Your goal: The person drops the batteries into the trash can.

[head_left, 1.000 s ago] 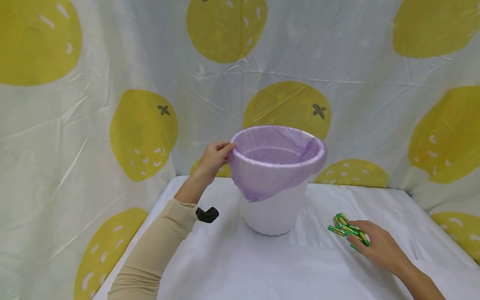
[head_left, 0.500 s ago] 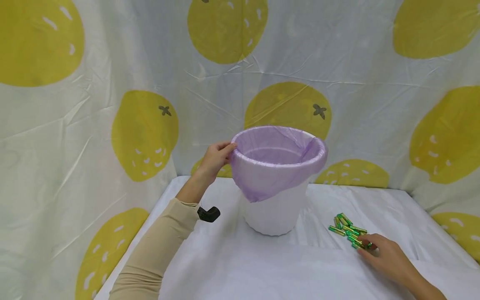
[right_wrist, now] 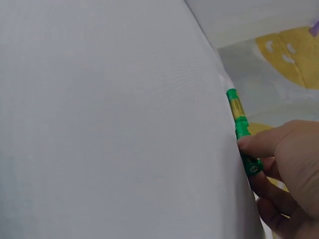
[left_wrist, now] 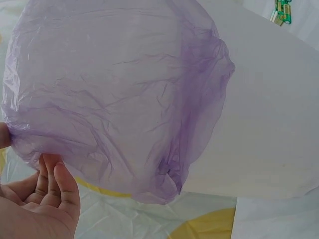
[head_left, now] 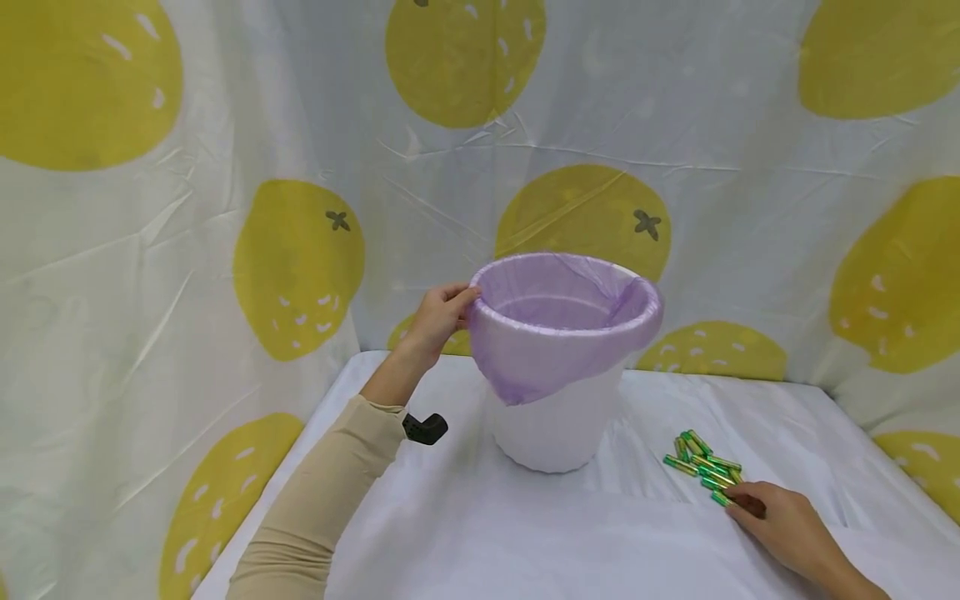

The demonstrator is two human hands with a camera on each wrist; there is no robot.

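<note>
Gripping the bin [head_left: 551, 442] through its purple bag [head_left: 525, 362] with my left hand [head_left: 438, 318], I pinch a battery [right_wrist: 252, 163] in my right hand [head_left: 791, 527].

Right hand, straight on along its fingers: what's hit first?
A green-and-gold cylinder right at the tip of the right hand, then the rest of the pile. Beyond that, probably the white bin, though depth is hard to judge.

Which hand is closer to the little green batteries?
Right. The right hand is touching the green batteries; the left hand is farther off, holding the purple bag on the bin.
</note>
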